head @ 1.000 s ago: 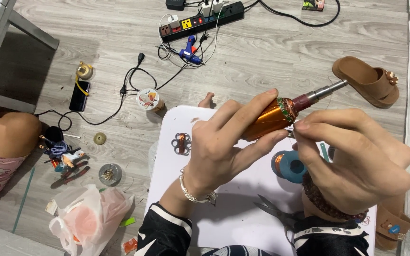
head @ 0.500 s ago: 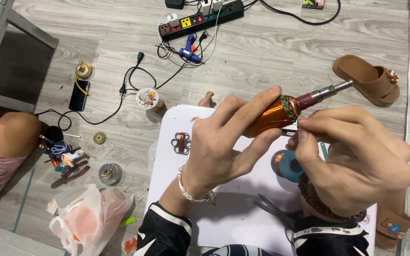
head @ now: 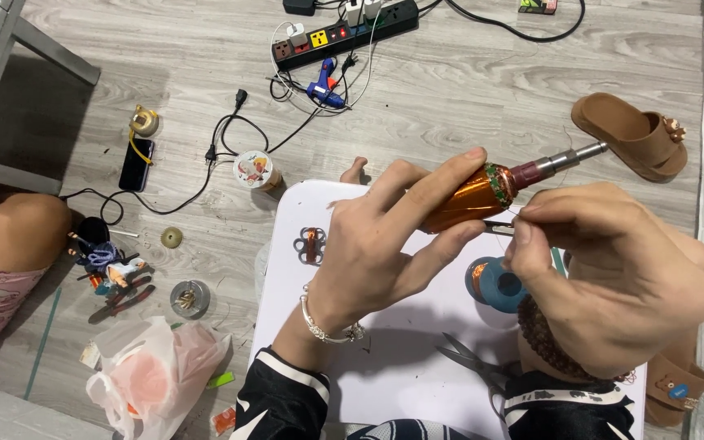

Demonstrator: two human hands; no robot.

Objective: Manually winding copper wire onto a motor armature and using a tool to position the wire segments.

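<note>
Copper-wound tool (head: 474, 200) held above the white worktop (head: 401, 358) — left hand (head: 376, 253) wrapped around its body, right hand (head: 605, 277) pinching fine wire (head: 505, 222) at the collar. Wrapping step; next move likely needs steady tension. Scissors (head: 470, 363) lie below the tool.

Translucent white plastic bag (head: 155, 376) with orange-pink contents slumping on grey wood-look floor, lower left, just beside white low table (head: 385, 358). Small round white cup with colourful printed label (head: 254, 170) standing upright near table's far left corner, black cable curling past it. Black smartphone (head: 137, 163) lying flat further left, screen showing dark, yellow cord crossing its top end. Small green wrapper scrap (head: 222, 380) and orange one (head: 223, 420) lying beside bag.
</note>
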